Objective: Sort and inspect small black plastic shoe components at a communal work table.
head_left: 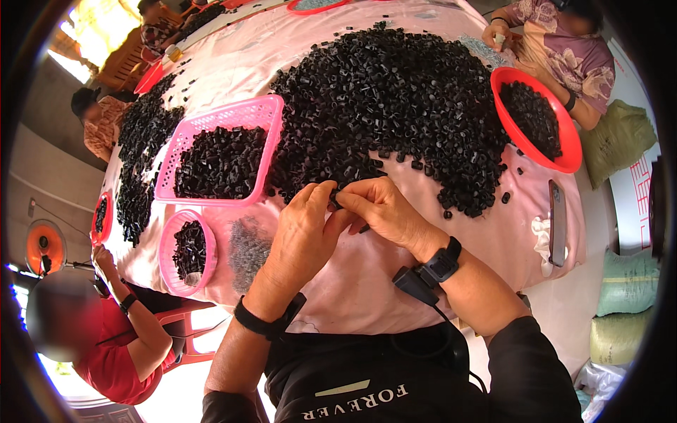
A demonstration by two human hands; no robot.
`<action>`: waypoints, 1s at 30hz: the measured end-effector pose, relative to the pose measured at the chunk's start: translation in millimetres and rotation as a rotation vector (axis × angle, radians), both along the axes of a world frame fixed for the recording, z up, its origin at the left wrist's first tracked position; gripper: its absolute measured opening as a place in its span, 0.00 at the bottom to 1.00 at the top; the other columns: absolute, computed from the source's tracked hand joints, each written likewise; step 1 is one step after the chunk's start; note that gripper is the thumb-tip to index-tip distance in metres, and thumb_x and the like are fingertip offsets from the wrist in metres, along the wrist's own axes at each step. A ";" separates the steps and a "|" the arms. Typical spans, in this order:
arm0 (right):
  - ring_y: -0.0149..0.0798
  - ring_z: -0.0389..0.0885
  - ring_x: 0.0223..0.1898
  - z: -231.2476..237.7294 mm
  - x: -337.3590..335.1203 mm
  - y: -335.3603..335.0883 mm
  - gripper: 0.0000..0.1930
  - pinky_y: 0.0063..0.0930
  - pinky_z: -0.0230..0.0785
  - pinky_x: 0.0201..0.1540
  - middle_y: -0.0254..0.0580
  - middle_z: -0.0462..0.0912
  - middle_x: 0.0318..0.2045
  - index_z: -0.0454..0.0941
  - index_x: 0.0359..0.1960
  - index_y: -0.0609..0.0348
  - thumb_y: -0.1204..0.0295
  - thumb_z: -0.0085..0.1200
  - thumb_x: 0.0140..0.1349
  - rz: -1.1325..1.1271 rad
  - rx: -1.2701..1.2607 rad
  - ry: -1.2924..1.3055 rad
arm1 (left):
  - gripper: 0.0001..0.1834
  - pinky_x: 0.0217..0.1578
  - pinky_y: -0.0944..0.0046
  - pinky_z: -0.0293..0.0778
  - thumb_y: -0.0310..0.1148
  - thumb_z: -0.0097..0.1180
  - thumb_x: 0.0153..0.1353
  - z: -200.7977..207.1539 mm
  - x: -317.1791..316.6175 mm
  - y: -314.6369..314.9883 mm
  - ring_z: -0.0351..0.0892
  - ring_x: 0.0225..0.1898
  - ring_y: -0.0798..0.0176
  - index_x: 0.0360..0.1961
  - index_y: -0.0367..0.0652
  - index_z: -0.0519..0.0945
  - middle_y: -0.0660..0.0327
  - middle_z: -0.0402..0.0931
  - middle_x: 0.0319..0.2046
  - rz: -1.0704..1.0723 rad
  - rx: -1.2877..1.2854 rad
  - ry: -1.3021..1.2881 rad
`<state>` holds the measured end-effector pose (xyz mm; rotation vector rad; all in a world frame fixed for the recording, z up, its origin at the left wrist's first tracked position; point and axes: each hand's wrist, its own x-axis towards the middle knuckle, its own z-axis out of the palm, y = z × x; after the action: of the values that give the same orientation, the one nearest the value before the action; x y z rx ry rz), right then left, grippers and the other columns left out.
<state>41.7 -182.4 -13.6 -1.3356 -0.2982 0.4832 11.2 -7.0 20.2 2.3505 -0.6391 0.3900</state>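
Observation:
My left hand (300, 233) and my right hand (386, 211) meet in front of me, over the near edge of a big heap of small black plastic parts (395, 92). Pinched between the fingertips of both is one small black plastic part (335, 199), mostly covered by the fingers. Another dark bit peeks out under my right fingers. Left of my hands lies a pile of small clear-grey pieces (248, 254) on the pink cloth. A pink round basket (211, 243) and a pink rectangular basket (276, 134), both holding black parts, stand beyond it.
A red bowl (572, 151) of black parts stands at the right, near a phone-like dark slab (557, 222) and crumpled white tissue (541, 236). Another black heap (137, 155) stretches along the left. Several people sit around the table; one in red (134, 352) is close at my left. Sacks (624, 282) line the right.

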 end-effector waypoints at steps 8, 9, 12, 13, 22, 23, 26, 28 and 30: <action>0.22 0.82 0.27 -3.1 -1.5 2.3 0.14 0.17 0.76 0.29 0.32 0.86 0.26 0.85 0.35 0.61 0.65 0.54 0.74 -0.032 -0.004 -0.058 | 0.20 0.36 0.47 0.78 0.21 0.63 0.54 0.5 0.1 -2.1 0.81 0.35 0.38 0.48 0.27 0.75 0.43 0.78 0.34 -0.024 0.043 -0.056; 0.22 0.82 0.27 -4.5 -0.5 1.8 0.14 0.17 0.76 0.29 0.32 0.85 0.25 0.85 0.35 0.61 0.65 0.54 0.74 -0.044 0.003 -0.080 | 0.19 0.34 0.49 0.78 0.20 0.62 0.56 -0.6 -0.9 -3.7 0.82 0.35 0.40 0.49 0.28 0.76 0.43 0.79 0.35 -0.006 0.047 -0.034; 0.22 0.81 0.26 -6.5 -1.8 2.8 0.15 0.17 0.76 0.29 0.31 0.84 0.25 0.85 0.34 0.61 0.65 0.54 0.75 -0.064 0.017 -0.081 | 0.17 0.33 0.51 0.78 0.20 0.61 0.57 -8.2 -5.4 -9.7 0.83 0.35 0.41 0.49 0.30 0.77 0.44 0.80 0.36 0.040 0.038 -0.049; 0.22 0.81 0.26 -6.8 -2.4 3.7 0.15 0.16 0.76 0.29 0.31 0.84 0.25 0.85 0.34 0.61 0.64 0.54 0.75 -0.073 0.028 -0.054 | 0.17 0.33 0.51 0.78 0.19 0.61 0.57 -9.5 -6.3 -10.7 0.83 0.35 0.41 0.49 0.30 0.77 0.44 0.80 0.35 0.068 0.027 -0.083; 0.29 0.87 0.31 2.8 5.1 0.5 0.17 0.21 0.78 0.33 0.38 0.88 0.31 0.84 0.40 0.61 0.58 0.53 0.75 -0.227 0.123 -0.028 | 0.19 0.41 0.57 0.79 0.21 0.64 0.56 21.4 31.3 27.8 0.84 0.38 0.50 0.51 0.35 0.81 0.50 0.83 0.37 0.323 0.013 -0.147; 0.31 0.88 0.32 3.4 8.0 -4.4 0.17 0.21 0.78 0.34 0.39 0.88 0.32 0.83 0.41 0.60 0.58 0.53 0.75 -0.253 0.111 -0.026 | 0.18 0.41 0.57 0.79 0.21 0.64 0.56 29.2 40.2 36.4 0.84 0.39 0.52 0.50 0.36 0.81 0.51 0.83 0.37 0.408 0.148 -0.396; 0.31 0.87 0.31 -4.5 14.6 -11.6 0.16 0.20 0.78 0.34 0.39 0.88 0.31 0.83 0.39 0.60 0.58 0.54 0.74 -0.315 0.104 -0.054 | 0.17 0.40 0.57 0.79 0.19 0.64 0.56 30.7 42.2 39.6 0.83 0.39 0.54 0.48 0.38 0.83 0.53 0.83 0.37 0.416 0.258 -0.555; 0.30 0.87 0.31 2.6 11.8 -9.1 0.15 0.20 0.77 0.33 0.38 0.87 0.31 0.83 0.39 0.59 0.60 0.55 0.74 -0.327 0.091 -0.065 | 0.13 0.35 0.59 0.78 0.17 0.62 0.55 17.3 28.8 36.4 0.84 0.37 0.54 0.42 0.39 0.85 0.54 0.83 0.34 0.211 0.110 -0.218; 0.30 0.87 0.30 0.9 12.0 -7.2 0.13 0.20 0.76 0.33 0.38 0.87 0.30 0.84 0.40 0.59 0.61 0.56 0.73 -0.339 0.061 -0.093 | 0.10 0.33 0.59 0.79 0.15 0.61 0.55 1.1 13.7 15.1 0.84 0.32 0.51 0.38 0.36 0.85 0.52 0.81 0.31 0.000 0.011 -0.003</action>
<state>53.7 -189.6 -12.6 -1.3184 -0.1562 0.1273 24.9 8.1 21.3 2.3608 -0.6441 0.3906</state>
